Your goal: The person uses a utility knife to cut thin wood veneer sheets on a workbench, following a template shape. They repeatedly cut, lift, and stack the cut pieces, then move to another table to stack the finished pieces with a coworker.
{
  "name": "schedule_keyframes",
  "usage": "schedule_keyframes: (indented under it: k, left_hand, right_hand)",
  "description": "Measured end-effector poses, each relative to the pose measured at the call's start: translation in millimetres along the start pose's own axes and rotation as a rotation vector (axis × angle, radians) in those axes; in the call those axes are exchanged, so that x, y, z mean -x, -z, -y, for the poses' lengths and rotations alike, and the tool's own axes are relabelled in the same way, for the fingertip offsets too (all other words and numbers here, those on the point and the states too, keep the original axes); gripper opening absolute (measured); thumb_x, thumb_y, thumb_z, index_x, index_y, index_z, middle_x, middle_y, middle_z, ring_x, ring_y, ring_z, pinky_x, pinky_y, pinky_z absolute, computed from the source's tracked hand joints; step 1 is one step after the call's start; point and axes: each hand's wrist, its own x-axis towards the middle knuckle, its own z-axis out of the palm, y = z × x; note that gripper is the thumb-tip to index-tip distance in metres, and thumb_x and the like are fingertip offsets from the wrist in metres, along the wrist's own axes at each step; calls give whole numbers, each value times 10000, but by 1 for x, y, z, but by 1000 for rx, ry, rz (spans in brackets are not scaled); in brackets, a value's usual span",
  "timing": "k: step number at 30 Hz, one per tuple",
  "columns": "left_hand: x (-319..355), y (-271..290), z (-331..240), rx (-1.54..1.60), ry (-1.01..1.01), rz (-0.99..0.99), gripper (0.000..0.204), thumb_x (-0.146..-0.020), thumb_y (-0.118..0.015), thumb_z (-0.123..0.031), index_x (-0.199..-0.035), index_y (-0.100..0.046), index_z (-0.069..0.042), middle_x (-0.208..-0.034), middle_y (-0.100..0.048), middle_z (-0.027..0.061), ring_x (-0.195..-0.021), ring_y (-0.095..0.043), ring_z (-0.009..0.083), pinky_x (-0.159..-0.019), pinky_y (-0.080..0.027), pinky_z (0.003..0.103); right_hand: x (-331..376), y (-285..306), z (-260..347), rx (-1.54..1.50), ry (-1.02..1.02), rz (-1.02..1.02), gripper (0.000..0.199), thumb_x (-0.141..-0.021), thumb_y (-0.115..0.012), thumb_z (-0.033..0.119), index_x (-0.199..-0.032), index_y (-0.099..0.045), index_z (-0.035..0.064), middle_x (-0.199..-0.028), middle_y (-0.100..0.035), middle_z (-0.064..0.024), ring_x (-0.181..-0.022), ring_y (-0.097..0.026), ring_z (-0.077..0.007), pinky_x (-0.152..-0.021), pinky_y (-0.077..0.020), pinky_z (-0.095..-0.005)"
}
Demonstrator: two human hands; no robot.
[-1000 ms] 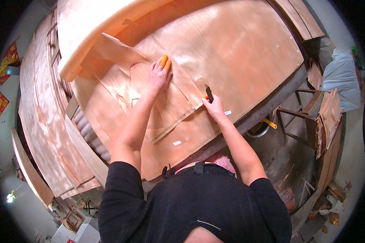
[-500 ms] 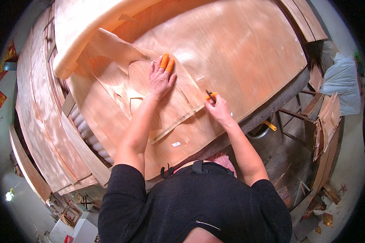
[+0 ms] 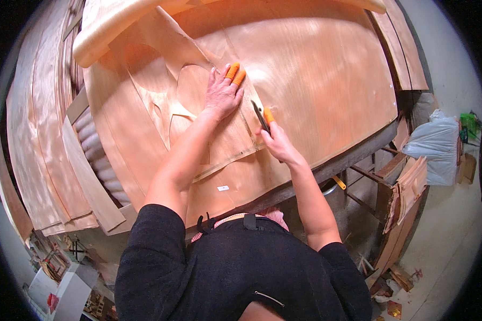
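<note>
My left hand (image 3: 223,97) lies flat with fingers stretched out, pressing on a smaller wood veneer piece (image 3: 225,140). Orange covers wrap two of its fingers. Just right of that piece's edge, my right hand (image 3: 278,143) grips a slim dark knife (image 3: 259,115), its tip pointing away from me. One right finger, also in an orange cover, extends along the tool. Beneath everything lies a large veneer sheet (image 3: 332,69) on the worktable. Torn and curled veneer scraps (image 3: 158,104) lie left of my left hand.
A curled veneer roll (image 3: 104,40) crosses the far left. Stacked long sheets (image 3: 40,144) stand at left. A small white label (image 3: 223,188) lies near the table's front edge. At right are a yellow handle (image 3: 339,182), broken veneer strips (image 3: 407,192) and a white plastic bag (image 3: 432,147).
My right hand has moved left and turned, so more of the knife shows along the veneer piece's edge. My left hand still presses the veneer. The whole view has shifted slightly.
</note>
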Motion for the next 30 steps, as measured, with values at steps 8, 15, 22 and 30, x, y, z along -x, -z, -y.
schedule_keyframes:
  k: [8, 15, 22, 30]
  left_hand:
    - [-2, -15, 3, 44, -18, -71, 413, -813, -483, -261, -1218, -471, -180, -1323, -373, 53, -1256, -289, 208, -1027, -136, 479]
    - [-4, -8, 3, 75, -30, -43, 360, -823, -478, -265, -1182, -504, -252, -1316, -378, 68, -1248, -297, 224, -1024, -147, 481]
    - [-6, -4, 2, 81, 19, 24, 444, -771, -530, -427, -1184, -508, -263, -1332, -357, 74, -1263, -269, 211, -1049, -116, 432]
    - [-9, 4, 0, 73, 10, 75, 508, -737, -554, -473, -1195, -497, -260, -1346, -333, 77, -1273, -247, 211, -1046, -123, 439]
  right_hand:
    - [-61, -44, -3, 83, 18, -106, 290, -806, -420, 95, -1068, -428, -30, -829, -560, -245, -716, -560, -360, -658, -449, -429]
    - [-58, -54, 42, 245, -239, -114, 514, -783, -390, 62, -1281, -287, -20, -827, -582, -256, -742, -587, -371, -677, -465, -439]
    - [-20, -37, -1, 451, -167, 38, 366, -885, -288, 206, -917, -564, -32, -866, -585, -262, -758, -588, -385, -669, -465, -468]
    - [-8, 71, -21, 685, 121, 368, 105, -733, -471, 93, -791, -536, 35, -738, -572, -154, -714, -575, -337, -603, -461, -415]
